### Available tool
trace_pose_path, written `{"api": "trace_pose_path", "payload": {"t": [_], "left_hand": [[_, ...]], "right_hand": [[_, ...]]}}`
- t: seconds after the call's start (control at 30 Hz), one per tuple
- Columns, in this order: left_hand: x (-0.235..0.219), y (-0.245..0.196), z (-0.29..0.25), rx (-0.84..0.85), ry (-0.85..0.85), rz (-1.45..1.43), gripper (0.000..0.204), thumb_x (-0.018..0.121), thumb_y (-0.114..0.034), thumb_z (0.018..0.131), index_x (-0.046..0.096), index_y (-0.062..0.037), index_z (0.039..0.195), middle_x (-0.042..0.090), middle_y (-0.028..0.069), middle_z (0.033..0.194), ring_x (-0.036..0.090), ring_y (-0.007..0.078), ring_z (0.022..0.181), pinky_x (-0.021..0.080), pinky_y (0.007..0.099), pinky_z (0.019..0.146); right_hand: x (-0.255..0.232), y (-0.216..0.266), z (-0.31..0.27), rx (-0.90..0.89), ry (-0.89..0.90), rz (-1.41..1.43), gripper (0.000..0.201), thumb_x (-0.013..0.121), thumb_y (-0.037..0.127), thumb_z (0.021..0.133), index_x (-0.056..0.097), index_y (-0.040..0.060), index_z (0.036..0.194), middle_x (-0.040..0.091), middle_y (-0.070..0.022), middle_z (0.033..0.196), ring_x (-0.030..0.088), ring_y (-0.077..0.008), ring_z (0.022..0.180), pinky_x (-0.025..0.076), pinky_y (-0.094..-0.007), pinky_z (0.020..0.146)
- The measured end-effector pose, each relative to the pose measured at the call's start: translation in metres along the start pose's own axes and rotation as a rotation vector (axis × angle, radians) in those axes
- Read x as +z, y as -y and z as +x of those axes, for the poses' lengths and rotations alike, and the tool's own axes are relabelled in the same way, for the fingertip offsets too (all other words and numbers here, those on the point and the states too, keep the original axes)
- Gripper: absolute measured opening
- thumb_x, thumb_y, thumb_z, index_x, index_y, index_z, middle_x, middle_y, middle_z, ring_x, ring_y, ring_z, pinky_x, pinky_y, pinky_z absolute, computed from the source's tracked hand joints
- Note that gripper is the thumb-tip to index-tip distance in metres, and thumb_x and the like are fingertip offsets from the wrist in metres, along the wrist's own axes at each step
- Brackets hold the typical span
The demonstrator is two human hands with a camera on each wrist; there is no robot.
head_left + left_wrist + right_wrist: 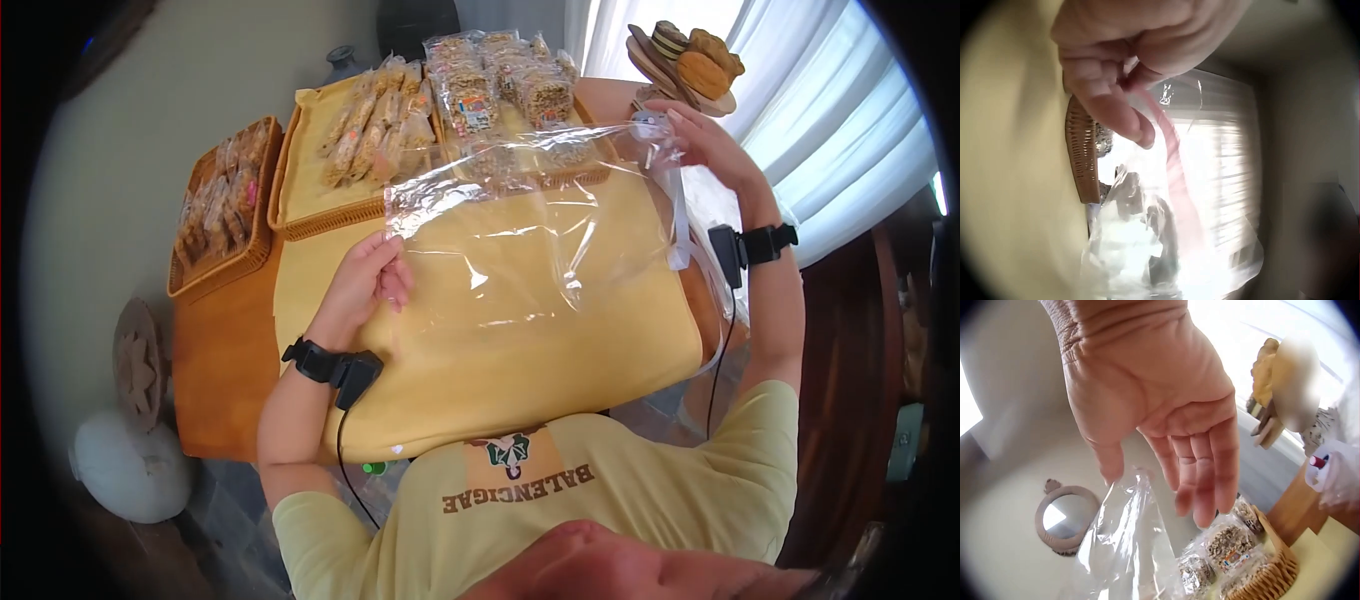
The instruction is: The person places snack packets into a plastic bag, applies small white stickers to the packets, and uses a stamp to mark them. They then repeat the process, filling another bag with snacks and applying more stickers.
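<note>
A large clear plastic bag (pixel 500 230) is stretched between my two hands above the yellow cloth (pixel 520 375). My left hand (pixel 362 280) pinches its left edge between thumb and fingers. In the left wrist view a pinkish strip (pixel 1175 162) runs along the bag from those fingers. Higher up on the right, my right hand (pixel 712 150) holds the opposite upper corner. The right wrist view shows the bag's gathered end (pixel 1138 487) by the thumb, with the other fingers (pixel 1224 462) hanging down. Through the film, the cloth and the trays behind show.
A small wicker basket (pixel 268 205) of bagged snacks stands at the left on the wooden table (pixel 220 370). Behind the bag, a wider wicker tray (pixel 335 225) holds long packets, beside several square packets (pixel 468 100). Bread-like pieces (pixel 705 72) sit at the back right, near white curtains (pixel 840 130).
</note>
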State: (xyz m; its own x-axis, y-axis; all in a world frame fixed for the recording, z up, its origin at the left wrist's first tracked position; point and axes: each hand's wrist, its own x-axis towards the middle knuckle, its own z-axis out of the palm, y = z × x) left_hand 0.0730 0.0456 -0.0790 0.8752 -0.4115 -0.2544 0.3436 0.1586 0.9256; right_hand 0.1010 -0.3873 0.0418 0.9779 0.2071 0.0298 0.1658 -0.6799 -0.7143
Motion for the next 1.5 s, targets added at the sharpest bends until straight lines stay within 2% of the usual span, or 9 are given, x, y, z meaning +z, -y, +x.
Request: {"api": "trace_pose_path", "payload": {"t": [0.13,0.2,0.5,0.63,0.7,0.83,1.0,1.27,1.5], "left_hand": [[-0.002,0.005,0.006,0.0,0.006,-0.039,0.017,0.043,-0.022,0.092,0.046,-0.0076,0.084,0.06,0.0091,0.064,0.055,0.014,0.043,0.045,0.025,0.037],[-0.005,0.01,0.008,0.016,-0.026,-0.062,0.017,0.044,-0.023,0.092,0.047,-0.008,0.085,0.061,0.0091,0.064,0.055,0.0142,0.044,0.045,0.0254,0.037],[0.009,0.022,0.004,0.072,0.021,0.115,0.02,0.049,-0.024,0.09,0.049,-0.006,0.081,0.059,0.0054,0.063,0.055,0.0111,0.046,0.045,0.0215,0.042],[0.026,0.013,-0.005,-0.02,0.068,0.264,0.018,0.051,-0.021,0.09,0.05,-0.0049,0.082,0.059,0.0064,0.064,0.056,0.0123,0.048,0.046,0.022,0.044],[0.026,0.014,-0.005,-0.03,0.065,0.253,0.019,0.051,-0.022,0.09,0.049,-0.0052,0.081,0.059,0.007,0.066,0.057,0.0124,0.049,0.046,0.022,0.043],[0.028,0.015,-0.006,0.009,0.052,0.225,0.017,0.051,-0.02,0.09,0.049,-0.0048,0.084,0.06,0.0085,0.069,0.058,0.0126,0.052,0.047,0.0217,0.044],[0.037,0.021,-0.007,0.024,0.014,0.212,0.011,0.05,-0.015,0.089,0.048,-0.0045,0.087,0.061,0.0091,0.072,0.058,0.0116,0.054,0.047,0.0209,0.047],[0.041,0.021,-0.009,0.047,-0.001,0.301,0.012,0.054,-0.012,0.087,0.046,-0.004,0.084,0.06,0.0068,0.068,0.053,0.0092,0.047,0.042,0.0195,0.041],[0.037,0.014,-0.013,-0.038,0.003,0.515,0.015,0.055,-0.015,0.085,0.047,-0.0044,0.078,0.055,0.0041,0.056,0.045,0.0075,0.039,0.034,0.0191,0.036]], "right_hand": [[0.043,-0.041,-0.022,0.173,0.262,0.74,0.058,0.05,0.04,0.087,0.033,0.0074,0.132,0.051,-0.0132,0.115,0.053,-0.0198,0.104,0.042,-0.0345,0.093],[0.067,-0.035,-0.036,0.151,0.25,0.931,0.052,0.053,0.032,0.087,0.038,0.0029,0.128,0.056,-0.0113,0.104,0.058,-0.0184,0.094,0.048,-0.0295,0.083],[0.062,-0.026,-0.066,0.324,-0.028,0.25,0.024,0.052,0.024,0.089,0.059,0.0012,0.092,0.048,0.0023,0.049,0.043,-0.0055,0.039,0.034,-0.0185,0.038],[0.074,-0.083,-0.071,0.095,-0.153,0.163,0.021,0.054,0.022,0.087,0.06,0.0026,0.083,0.049,0.0023,0.054,0.04,-0.0045,0.04,0.029,-0.0207,0.037],[0.06,-0.062,-0.077,0.414,-0.101,0.188,0.02,0.056,0.021,0.086,0.06,0.0013,0.088,0.05,0.0017,0.056,0.042,-0.0042,0.044,0.031,-0.02,0.04],[0.052,-0.056,-0.08,0.382,-0.151,0.267,0.024,0.058,0.02,0.083,0.057,0.0015,0.099,0.052,-0.0024,0.057,0.048,-0.0104,0.048,0.037,-0.0246,0.045],[0.036,-0.028,-0.094,0.068,-0.324,-0.64,0.041,0.061,0.016,0.077,0.051,0.0117,0.117,0.057,-0.0104,0.071,0.056,-0.0251,0.062,0.044,-0.0342,0.059],[0.171,0.098,-0.084,-0.529,0.224,-0.557,0.052,0.054,0.031,0.083,0.037,0.0235,0.132,0.056,-0.0113,0.08,0.059,-0.0263,0.069,0.046,-0.0382,0.055],[0.235,0.082,-0.049,-0.548,0.326,-0.528,0.03,0.05,0.036,0.084,0.054,0.0068,0.09,0.058,-0.0131,0.062,0.059,-0.0309,0.058,0.045,-0.0414,0.053]]}}
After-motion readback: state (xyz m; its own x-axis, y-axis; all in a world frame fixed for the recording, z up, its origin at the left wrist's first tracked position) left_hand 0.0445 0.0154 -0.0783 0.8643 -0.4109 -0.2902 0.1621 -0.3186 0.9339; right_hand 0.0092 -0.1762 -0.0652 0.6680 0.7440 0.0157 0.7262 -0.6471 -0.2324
